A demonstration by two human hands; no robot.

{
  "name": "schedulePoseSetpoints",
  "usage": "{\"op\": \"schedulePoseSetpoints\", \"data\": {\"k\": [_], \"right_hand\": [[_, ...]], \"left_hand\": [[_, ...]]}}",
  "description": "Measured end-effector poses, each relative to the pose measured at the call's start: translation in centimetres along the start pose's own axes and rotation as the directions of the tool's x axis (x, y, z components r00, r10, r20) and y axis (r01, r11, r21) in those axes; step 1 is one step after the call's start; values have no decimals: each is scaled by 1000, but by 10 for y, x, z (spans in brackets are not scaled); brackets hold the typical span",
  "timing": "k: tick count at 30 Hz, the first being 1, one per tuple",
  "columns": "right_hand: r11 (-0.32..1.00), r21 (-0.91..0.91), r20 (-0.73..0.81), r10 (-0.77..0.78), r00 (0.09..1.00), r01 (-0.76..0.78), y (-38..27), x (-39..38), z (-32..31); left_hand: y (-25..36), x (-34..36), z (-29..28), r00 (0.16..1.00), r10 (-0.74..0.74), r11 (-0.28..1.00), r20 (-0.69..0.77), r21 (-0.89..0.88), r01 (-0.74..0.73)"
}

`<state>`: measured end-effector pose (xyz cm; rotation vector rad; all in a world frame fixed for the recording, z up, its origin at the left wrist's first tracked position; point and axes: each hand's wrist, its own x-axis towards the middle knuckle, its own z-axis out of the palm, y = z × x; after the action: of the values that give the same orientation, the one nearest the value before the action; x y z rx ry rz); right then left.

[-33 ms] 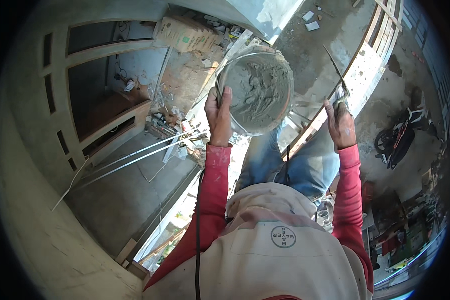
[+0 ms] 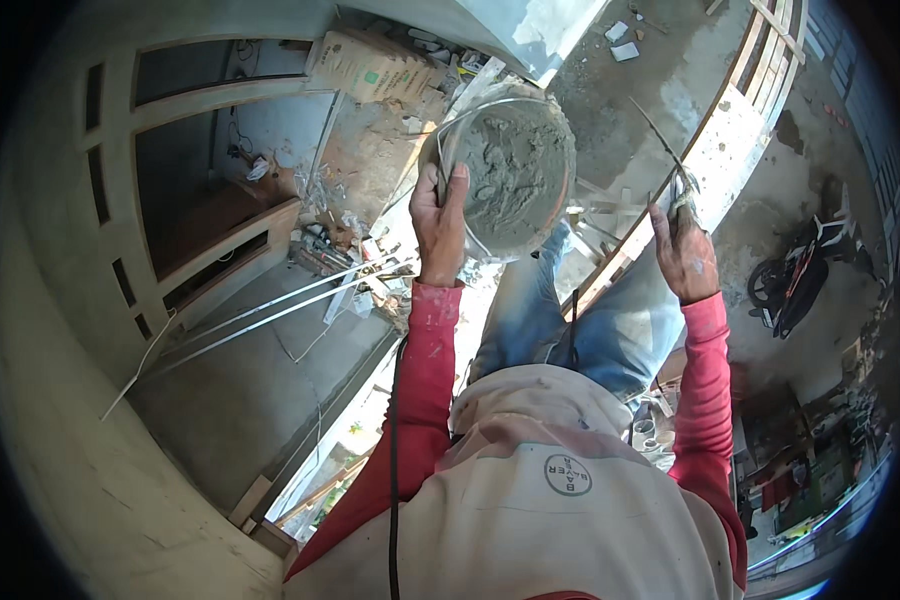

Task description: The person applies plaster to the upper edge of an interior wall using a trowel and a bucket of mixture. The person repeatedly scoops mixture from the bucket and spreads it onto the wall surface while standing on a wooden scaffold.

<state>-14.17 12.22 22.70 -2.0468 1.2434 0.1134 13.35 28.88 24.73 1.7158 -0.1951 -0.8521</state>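
Note:
My left hand (image 2: 440, 225) is closed on the left rim of a round bucket (image 2: 570, 180), its thumb over the edge. Wet grey mortar (image 2: 515, 180) fills much of the inside. A thin wire handle (image 2: 482, 103) runs along the bucket's upper left edge. To the right, my right hand (image 2: 685, 252) grips a trowel (image 2: 662, 137), whose thin blade shows nearly edge-on and points up and left. The trowel is apart from the bucket. My fingers hide most of its grip.
Wooden planks (image 2: 727, 140) run below on the right. A parked motorbike (image 2: 798, 272) stands on the floor beyond them. Brown paper sacks (image 2: 370, 70), rubble and long white pipes (image 2: 280, 305) lie at the left. A pale plastered wall (image 2: 80, 440) rises on the near left.
The bucket has shifted slightly left and tilted a little in my left hand. The trowel's blade tip has swung slightly left and down. Both hands keep their hold.

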Motion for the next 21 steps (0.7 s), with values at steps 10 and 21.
{"op": "schedulePoseSetpoints", "data": {"k": [10,21], "right_hand": [[645,-521,163,-568,807,560,-10,63,27],[767,-504,193,-347,918,396,-45,61,60]], "left_hand": [[29,22,20,976,110,951,187,266,-158],[12,12,69,936,329,911,126,219,-349]]}}
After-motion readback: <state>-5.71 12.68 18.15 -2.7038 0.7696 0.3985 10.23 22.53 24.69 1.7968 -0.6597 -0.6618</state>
